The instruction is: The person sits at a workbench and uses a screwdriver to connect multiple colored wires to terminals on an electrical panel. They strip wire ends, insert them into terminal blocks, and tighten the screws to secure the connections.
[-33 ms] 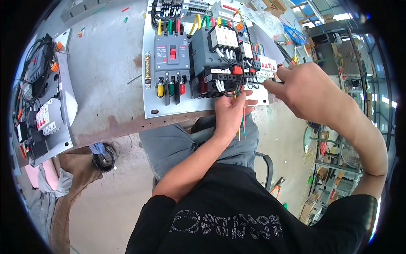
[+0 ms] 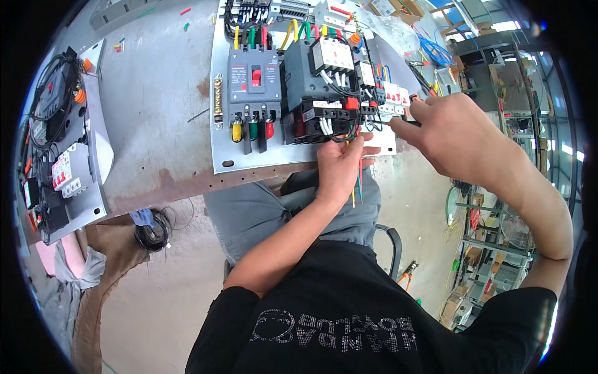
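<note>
A broad lane lay over the tabletop (image 2: pixel 152 118) between the left-side panel (image 2: pixel 92 100) and the mounting plate (image 2: pixel 249 159). Toward the plate's right end, room was tight: the black relay block (image 2: pixel 333 115) stood just beyond the left hand (image 2: pixel 338 167), loose wires (image 2: pixel 360 181) hung beside it, and the right hand (image 2: pixel 450 128) covered the approach from the right.

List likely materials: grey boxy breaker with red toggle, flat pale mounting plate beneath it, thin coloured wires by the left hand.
Grey boxy breaker: probably matte moulded plastic; even colour, crisp edges.
Flat pale mounting plate: likely satin-finished sheet metal; thin edge, slotted corner.
Thin coloured wires: seemingly plastic-sheathed; bright, solid colours. Cores too small to judge.
</note>
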Available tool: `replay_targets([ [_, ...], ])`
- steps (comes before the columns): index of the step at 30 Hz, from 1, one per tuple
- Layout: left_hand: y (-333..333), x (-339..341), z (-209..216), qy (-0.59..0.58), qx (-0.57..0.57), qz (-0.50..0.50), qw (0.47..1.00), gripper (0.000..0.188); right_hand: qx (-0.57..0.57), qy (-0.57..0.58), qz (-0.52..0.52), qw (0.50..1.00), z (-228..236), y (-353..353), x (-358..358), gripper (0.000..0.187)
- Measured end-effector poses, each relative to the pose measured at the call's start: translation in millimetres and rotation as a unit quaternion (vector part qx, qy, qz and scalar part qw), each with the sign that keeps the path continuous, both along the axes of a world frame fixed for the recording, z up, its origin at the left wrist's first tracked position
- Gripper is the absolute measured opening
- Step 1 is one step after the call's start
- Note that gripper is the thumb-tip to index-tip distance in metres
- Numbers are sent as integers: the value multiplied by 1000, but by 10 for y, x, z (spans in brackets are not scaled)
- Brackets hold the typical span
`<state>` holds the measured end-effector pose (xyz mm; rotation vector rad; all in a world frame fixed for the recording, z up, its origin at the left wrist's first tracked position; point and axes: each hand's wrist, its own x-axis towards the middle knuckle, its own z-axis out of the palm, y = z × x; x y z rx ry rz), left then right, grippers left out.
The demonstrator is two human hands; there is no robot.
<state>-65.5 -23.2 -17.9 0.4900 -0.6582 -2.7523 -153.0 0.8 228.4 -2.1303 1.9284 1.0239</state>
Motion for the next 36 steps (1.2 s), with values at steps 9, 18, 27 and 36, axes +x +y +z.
replay_targets([
  [9, 45, 7, -23, -11, 3, 27, 1000, 21, -12, -118, -203, 972, -34, -40, 10, 30],
  [18, 46, 2, -78, -10, -4, 24, 1000, 21, -67, -216, -428, 875, -114, -75, 37, 24],
  [27, 25, 15, -59, -18, -22, 13, 999, 20, -109, -237, -491, 831, -162, -37, 65, 26],
  [36, 45, 22, -26, -15, -82, -62, 995, 27, 24, -15, -385, 923, 349, -44, 331, 20],
])
